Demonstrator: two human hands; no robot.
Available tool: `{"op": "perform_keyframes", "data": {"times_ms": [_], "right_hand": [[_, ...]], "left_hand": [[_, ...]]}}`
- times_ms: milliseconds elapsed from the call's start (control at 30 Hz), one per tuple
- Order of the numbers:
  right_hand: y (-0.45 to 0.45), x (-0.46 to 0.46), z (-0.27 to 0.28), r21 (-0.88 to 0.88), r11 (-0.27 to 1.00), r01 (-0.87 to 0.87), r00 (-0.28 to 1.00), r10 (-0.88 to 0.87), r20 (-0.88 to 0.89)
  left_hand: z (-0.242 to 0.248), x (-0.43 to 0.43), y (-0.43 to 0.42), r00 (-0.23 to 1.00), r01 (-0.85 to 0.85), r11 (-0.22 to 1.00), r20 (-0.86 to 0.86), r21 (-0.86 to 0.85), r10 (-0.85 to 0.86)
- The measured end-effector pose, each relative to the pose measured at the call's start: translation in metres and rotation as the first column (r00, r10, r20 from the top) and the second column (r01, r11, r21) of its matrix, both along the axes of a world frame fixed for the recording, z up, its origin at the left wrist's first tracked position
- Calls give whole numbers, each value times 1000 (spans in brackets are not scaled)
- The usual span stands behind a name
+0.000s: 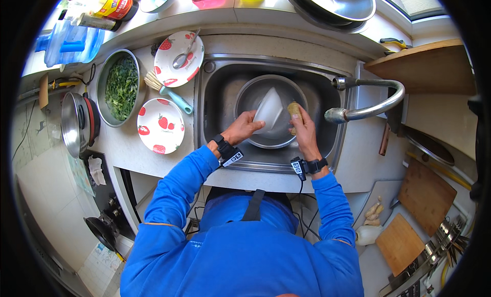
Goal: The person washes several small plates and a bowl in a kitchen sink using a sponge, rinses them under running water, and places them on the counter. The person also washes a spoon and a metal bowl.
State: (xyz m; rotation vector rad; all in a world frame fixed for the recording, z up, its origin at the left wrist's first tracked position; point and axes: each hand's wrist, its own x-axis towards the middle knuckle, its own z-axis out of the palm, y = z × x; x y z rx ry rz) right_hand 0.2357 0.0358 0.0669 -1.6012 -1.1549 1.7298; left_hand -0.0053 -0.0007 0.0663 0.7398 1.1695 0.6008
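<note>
Over the sink, my left hand [245, 127] grips the lower left edge of a white dish [269, 109], held tilted so its side faces up. A tan, rough-textured scrubber [294, 110] is held in my right hand [304, 132], a little to the right of the dish and apart from it. Beneath both hands a round metal basin [251, 84] rests in the stainless steel sink [222, 78]. The inside of the dish is hidden.
Left of the sink stand two strawberry-patterned plates [161, 126] [163, 63], one with a spoon [179, 61], a dish brush [176, 99] and a bowl of leafy greens [122, 88]. A curved metal faucet [395, 93] reaches over the sink's right side.
</note>
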Motion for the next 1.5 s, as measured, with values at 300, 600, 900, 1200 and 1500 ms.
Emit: {"op": "perform_keyframes", "data": {"times_ms": [300, 600, 900, 1200, 1500], "right_hand": [[-1, 41, 11, -8, 995, 96, 989, -96, -112], [-14, 64, 13, -61, 996, 65, 974, -76, -214], [-21, 76, 25, -81, 993, 85, 971, -100, -217], [-28, 55, 28, -145, 980, 137, 916, -181, -358], [-41, 34, 37, -139, 983, 117, 918, -161, -362]], "left_hand": [[-43, 26, 18, 533, 750, 640, -723, 163, -439], [-133, 28, -11, 177, 864, 492, -980, 107, -96], [-137, 54, 2, 156, 892, 440, -983, 99, -95], [-51, 32, 19, 843, 439, 808, -491, 394, -219], [58, -35, -33, 997, -19, 969, 77, 245, 0]]}}
